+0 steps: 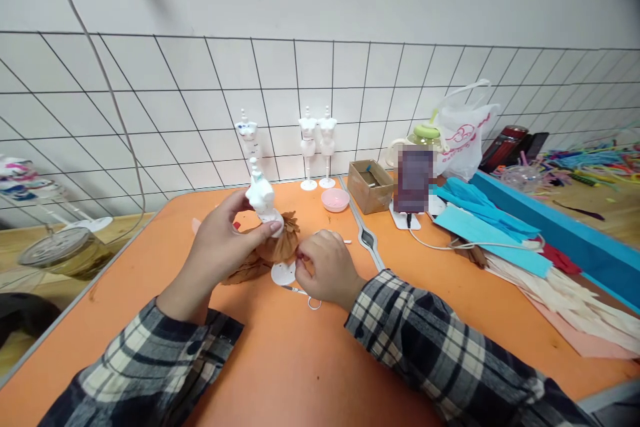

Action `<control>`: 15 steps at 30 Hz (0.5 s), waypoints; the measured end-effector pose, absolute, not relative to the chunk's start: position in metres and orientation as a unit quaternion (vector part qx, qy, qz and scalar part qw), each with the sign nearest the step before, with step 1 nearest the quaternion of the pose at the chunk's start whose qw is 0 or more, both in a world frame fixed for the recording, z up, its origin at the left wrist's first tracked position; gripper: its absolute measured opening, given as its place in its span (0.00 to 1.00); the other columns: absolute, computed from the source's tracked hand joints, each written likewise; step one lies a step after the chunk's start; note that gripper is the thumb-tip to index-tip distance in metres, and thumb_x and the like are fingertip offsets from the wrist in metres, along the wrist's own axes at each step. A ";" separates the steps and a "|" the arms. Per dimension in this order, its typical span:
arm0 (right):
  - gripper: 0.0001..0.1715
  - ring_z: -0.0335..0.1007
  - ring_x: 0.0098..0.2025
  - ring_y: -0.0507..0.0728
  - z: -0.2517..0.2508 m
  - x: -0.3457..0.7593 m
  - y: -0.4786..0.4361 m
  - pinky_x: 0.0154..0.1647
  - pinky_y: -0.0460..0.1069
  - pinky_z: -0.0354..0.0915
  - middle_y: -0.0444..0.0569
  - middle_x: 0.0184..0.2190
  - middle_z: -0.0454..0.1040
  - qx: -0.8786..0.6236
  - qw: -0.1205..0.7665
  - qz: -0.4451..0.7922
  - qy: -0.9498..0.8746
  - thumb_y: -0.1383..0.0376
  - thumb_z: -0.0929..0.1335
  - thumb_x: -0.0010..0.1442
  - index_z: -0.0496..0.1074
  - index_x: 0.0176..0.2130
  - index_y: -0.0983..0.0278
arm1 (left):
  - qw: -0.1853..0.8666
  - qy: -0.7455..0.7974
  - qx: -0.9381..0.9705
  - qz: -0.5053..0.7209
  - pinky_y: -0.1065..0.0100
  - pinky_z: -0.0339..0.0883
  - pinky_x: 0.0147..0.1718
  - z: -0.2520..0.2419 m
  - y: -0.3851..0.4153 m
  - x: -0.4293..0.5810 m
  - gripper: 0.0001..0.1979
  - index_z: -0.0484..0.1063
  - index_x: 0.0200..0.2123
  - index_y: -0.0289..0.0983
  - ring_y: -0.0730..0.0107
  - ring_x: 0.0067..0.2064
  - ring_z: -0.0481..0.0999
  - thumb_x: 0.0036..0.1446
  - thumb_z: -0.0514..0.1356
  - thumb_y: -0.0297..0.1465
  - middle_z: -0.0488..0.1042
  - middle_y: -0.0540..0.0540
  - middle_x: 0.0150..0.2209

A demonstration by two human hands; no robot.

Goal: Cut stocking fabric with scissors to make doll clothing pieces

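Observation:
My left hand [220, 247] is closed around a small white mannequin bust [262, 199], tilted above the orange table [280, 353]. A skirt of brown paper petals [281, 243] hangs from the bust's waist. My right hand [327, 267] is curled in a pinch at the petals' right edge, touching them. Under the skirt lies a white heart-shaped base [284, 273]. Loose brown petals [245, 272] lie beneath my left hand. What the right fingers pinch is hidden.
Three white mannequin stands [309, 147] line the wire-grid wall. A pink dish [335, 199], a cardboard box [370, 185], a phone on a stand [414, 181], a plastic bag [463, 130] and blue and cream paper sheets [493, 227] sit to the right. A glass jar [65, 250] stands left.

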State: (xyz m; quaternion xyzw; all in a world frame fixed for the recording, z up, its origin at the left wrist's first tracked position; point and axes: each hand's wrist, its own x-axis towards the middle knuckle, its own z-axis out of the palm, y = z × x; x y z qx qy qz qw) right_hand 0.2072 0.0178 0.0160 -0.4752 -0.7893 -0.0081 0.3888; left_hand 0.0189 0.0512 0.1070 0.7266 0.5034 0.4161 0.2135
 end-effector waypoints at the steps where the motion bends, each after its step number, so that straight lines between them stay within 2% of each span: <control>1: 0.04 0.60 0.32 0.56 0.016 0.208 0.016 0.36 0.52 0.54 0.46 0.24 0.68 -0.468 0.392 -0.010 -0.792 0.66 0.64 0.52 0.64 0.26 0.62 | 0.263 0.487 0.729 0.403 0.55 0.73 0.42 0.109 0.051 0.017 0.29 0.71 0.50 0.41 0.49 0.49 0.75 0.45 0.68 0.43 0.77 0.42 0.46; 4: 0.06 0.62 0.32 0.57 0.018 0.209 0.014 0.38 0.53 0.57 0.47 0.24 0.68 -0.468 0.471 -0.001 -0.748 0.66 0.61 0.54 0.64 0.26 0.62 | 0.387 0.450 0.708 0.383 0.56 0.74 0.38 0.114 0.053 0.008 0.28 0.72 0.51 0.40 0.48 0.48 0.77 0.46 0.68 0.43 0.78 0.39 0.46; 5: 0.07 0.65 0.35 0.58 0.019 0.210 0.013 0.40 0.54 0.59 0.49 0.28 0.70 -0.466 0.512 0.004 -0.722 0.66 0.60 0.55 0.67 0.30 0.62 | 0.406 0.444 0.700 0.384 0.56 0.75 0.39 0.115 0.054 0.006 0.28 0.73 0.50 0.40 0.48 0.47 0.77 0.45 0.69 0.42 0.78 0.39 0.45; 7: 0.18 0.66 0.49 0.61 0.022 0.208 0.012 0.50 0.57 0.61 0.55 0.45 0.73 -0.443 0.565 0.018 -0.696 0.65 0.58 0.59 0.68 0.47 0.65 | 0.422 0.435 0.695 0.386 0.53 0.74 0.42 0.117 0.053 0.004 0.27 0.73 0.49 0.40 0.49 0.47 0.77 0.45 0.69 0.41 0.79 0.39 0.45; 9: 0.29 0.55 0.63 0.62 0.024 0.204 0.010 0.61 0.60 0.56 0.58 0.62 0.61 -0.413 0.550 0.036 -0.725 0.63 0.58 0.63 0.57 0.61 0.66 | 0.432 0.428 0.695 0.384 0.51 0.72 0.46 0.118 0.051 0.005 0.25 0.73 0.48 0.39 0.50 0.47 0.76 0.46 0.69 0.40 0.78 0.40 0.46; 10: 0.32 0.48 0.67 0.61 0.024 0.202 0.008 0.64 0.61 0.52 0.57 0.66 0.55 -0.402 0.522 0.047 -0.750 0.62 0.58 0.64 0.51 0.65 0.66 | 0.437 0.424 0.694 0.384 0.51 0.71 0.47 0.119 0.050 0.005 0.24 0.73 0.48 0.39 0.51 0.47 0.76 0.47 0.69 0.39 0.78 0.40 0.46; 12: 0.34 0.41 0.70 0.60 0.022 0.197 0.006 0.68 0.61 0.45 0.55 0.68 0.50 -0.393 0.463 0.065 -0.792 0.61 0.57 0.66 0.46 0.68 0.66 | 0.446 0.419 0.691 0.385 0.51 0.70 0.48 0.120 0.048 0.007 0.24 0.73 0.48 0.38 0.52 0.47 0.76 0.47 0.69 0.38 0.78 0.40 0.46; 15: 0.37 0.38 0.71 0.61 0.020 0.193 0.003 0.68 0.64 0.42 0.55 0.69 0.47 -0.399 0.420 0.067 -0.812 0.59 0.57 0.67 0.41 0.69 0.67 | 0.450 0.412 0.690 0.388 0.52 0.70 0.47 0.119 0.047 0.009 0.22 0.73 0.47 0.38 0.53 0.46 0.76 0.48 0.68 0.38 0.78 0.40 0.45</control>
